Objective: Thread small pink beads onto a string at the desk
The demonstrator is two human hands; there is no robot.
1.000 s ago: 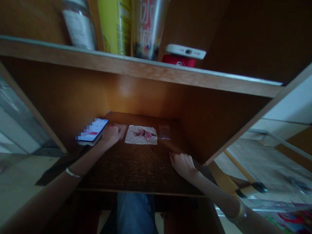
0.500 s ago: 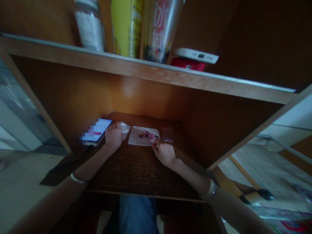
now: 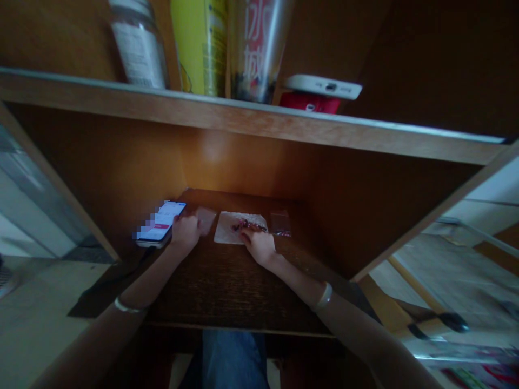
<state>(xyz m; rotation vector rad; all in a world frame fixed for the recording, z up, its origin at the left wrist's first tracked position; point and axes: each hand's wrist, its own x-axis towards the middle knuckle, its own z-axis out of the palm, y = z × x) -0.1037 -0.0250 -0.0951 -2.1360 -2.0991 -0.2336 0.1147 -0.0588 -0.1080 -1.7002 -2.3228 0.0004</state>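
Note:
A white sheet of tissue or paper (image 3: 224,229) lies on the dark wooden desk, with a small heap of pink and dark beads (image 3: 247,222) on it. Over its front edge, my right hand (image 3: 261,247) has its fingertips pinched down at the beads; whatever is between them is too small to make out. My left hand (image 3: 186,232) is closed on the edge of a small clear plastic bag (image 3: 206,219), left of the sheet. Right of the sheet lies another small clear bag (image 3: 280,222) with some pink beads at its bottom.
A lit phone (image 3: 164,224) rests on a pale block by my left hand, with a cable nearby. The shelf (image 3: 259,121) above holds a white-labelled bottle (image 3: 140,48), a yellow container (image 3: 200,48), a clear cup (image 3: 259,54) and a white device (image 3: 324,86) on a red item.
My right hand has moved left across the front of the sheet, toward the middle of the beads. My left hand stays beside the phone, and the bag at its fingers lies flatter.

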